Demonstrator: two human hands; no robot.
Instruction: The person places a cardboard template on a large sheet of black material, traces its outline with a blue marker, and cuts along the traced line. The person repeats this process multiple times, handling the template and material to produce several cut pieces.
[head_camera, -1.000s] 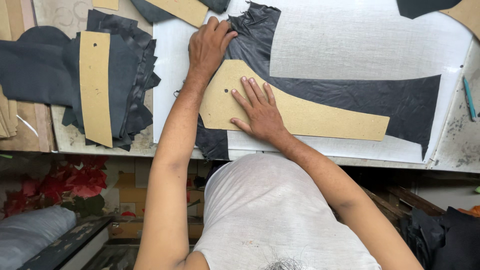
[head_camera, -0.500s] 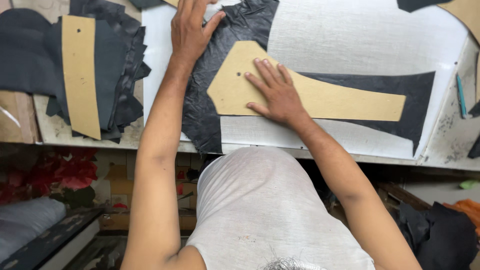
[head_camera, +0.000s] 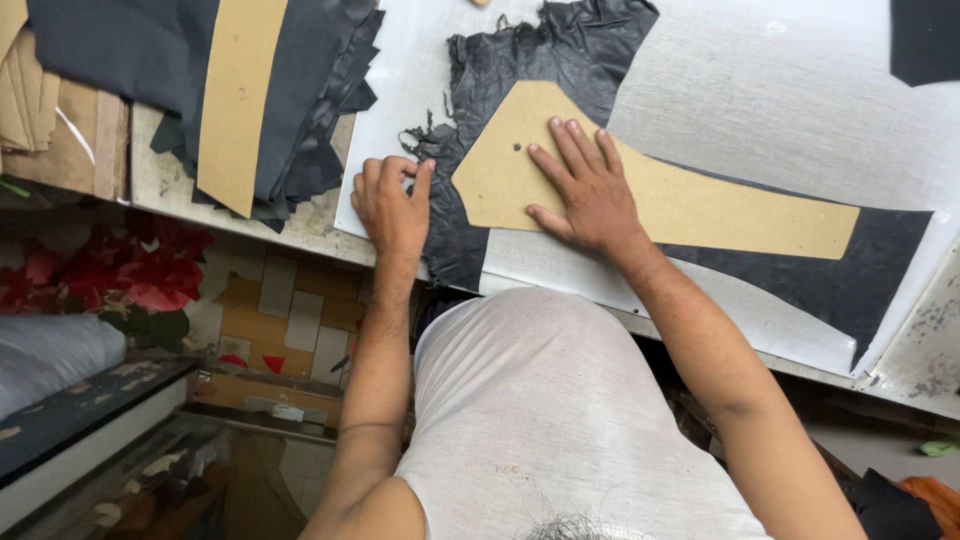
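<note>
The black leather piece (head_camera: 540, 60) is running off the far edge; the left hand (head_camera: 392, 208) is pinching its left edge, while the right hand (head_camera: 585, 185) is lying spread flat on the cardboard pattern (head_camera: 720, 205) covering it.

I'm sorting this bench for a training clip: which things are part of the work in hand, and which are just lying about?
In hand:
- tan card pattern, pressed flat by right hand
- black leather piece, its ragged edge pinched by left hand
- white cutting board

Lying about:
- dark leather stack
- long card strip
</note>
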